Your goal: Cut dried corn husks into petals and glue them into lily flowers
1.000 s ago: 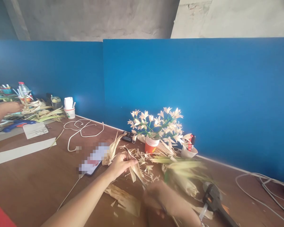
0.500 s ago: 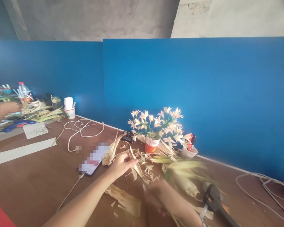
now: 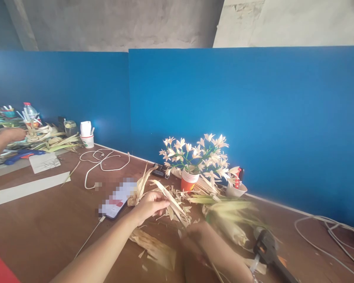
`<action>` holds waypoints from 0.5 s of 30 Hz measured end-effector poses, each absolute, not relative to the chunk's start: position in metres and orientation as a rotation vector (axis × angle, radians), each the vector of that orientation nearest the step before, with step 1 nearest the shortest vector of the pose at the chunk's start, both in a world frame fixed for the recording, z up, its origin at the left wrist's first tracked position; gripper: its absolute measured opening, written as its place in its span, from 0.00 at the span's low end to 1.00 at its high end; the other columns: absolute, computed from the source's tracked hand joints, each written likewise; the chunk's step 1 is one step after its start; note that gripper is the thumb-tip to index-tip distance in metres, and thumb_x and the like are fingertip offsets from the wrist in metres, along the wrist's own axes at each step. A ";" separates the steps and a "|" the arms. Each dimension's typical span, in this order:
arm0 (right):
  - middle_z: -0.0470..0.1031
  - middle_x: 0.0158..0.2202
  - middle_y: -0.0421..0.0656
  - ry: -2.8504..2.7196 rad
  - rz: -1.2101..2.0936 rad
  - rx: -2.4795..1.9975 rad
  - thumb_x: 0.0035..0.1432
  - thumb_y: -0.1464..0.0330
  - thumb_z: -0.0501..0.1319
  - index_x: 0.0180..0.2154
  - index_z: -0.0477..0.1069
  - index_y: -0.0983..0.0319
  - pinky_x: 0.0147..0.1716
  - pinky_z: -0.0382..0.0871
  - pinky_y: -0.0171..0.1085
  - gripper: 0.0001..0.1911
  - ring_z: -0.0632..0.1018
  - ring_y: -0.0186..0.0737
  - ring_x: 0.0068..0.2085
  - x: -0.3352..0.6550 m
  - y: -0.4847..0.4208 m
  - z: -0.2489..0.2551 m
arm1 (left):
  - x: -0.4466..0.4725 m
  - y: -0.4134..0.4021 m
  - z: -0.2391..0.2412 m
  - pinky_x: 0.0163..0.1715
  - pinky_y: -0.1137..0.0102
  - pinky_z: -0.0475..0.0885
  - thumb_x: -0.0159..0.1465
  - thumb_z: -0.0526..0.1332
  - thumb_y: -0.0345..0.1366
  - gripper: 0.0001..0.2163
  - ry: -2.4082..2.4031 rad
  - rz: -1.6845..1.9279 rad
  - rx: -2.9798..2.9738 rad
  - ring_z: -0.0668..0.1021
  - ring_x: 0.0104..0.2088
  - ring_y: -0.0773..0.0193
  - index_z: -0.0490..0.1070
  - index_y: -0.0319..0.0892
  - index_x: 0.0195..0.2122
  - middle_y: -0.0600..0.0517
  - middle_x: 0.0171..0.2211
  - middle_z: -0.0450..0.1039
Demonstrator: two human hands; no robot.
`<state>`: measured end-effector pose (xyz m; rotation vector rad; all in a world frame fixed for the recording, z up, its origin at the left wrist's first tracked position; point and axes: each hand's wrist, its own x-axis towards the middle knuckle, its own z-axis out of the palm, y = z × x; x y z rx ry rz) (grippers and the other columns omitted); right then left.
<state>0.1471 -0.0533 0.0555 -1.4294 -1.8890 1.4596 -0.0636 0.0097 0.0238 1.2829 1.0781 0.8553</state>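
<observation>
My left hand (image 3: 150, 206) is closed in a pinch on a long dried corn husk strip (image 3: 171, 200) that slants down to the right above the brown table (image 3: 44, 224). My right hand (image 3: 196, 243) is lower and blurred, with fingers curled near the strip's lower end; what it holds is unclear. Loose husk scraps (image 3: 156, 249) lie beneath both hands. A bundle of green-yellow husks (image 3: 228, 218) lies just to the right.
An orange paper cup of husk flowers (image 3: 194, 161) stands behind. A phone (image 3: 116, 198) on a cable lies to the left, a black glue gun (image 3: 267, 249) to the right, white cables (image 3: 327, 232) at far right. Another person's arm (image 3: 0, 139) works at far left by clutter.
My left hand has turned the husk strip, so it now lies flatter and points further right. My right hand stays low and blurred. The other person's arm barely shifted.
</observation>
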 end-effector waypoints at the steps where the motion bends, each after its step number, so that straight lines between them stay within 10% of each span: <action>1: 0.59 0.12 0.33 -1.891 1.454 -1.426 0.48 0.69 0.55 0.17 0.65 0.63 0.15 0.50 0.28 0.10 0.60 0.26 0.15 0.147 -0.054 0.056 | -0.064 0.010 0.023 0.18 0.75 0.54 0.50 0.67 0.44 0.14 1.073 0.855 1.283 0.66 0.18 0.71 0.73 0.38 0.29 0.57 0.18 0.66; 15: 0.60 0.12 0.33 -1.867 1.439 -1.479 0.48 0.71 0.56 0.19 0.66 0.63 0.15 0.49 0.29 0.09 0.61 0.27 0.15 0.147 -0.053 0.053 | -0.059 0.005 0.028 0.17 0.76 0.54 0.46 0.69 0.39 0.12 1.031 0.900 1.177 0.67 0.20 0.72 0.70 0.39 0.27 0.55 0.22 0.68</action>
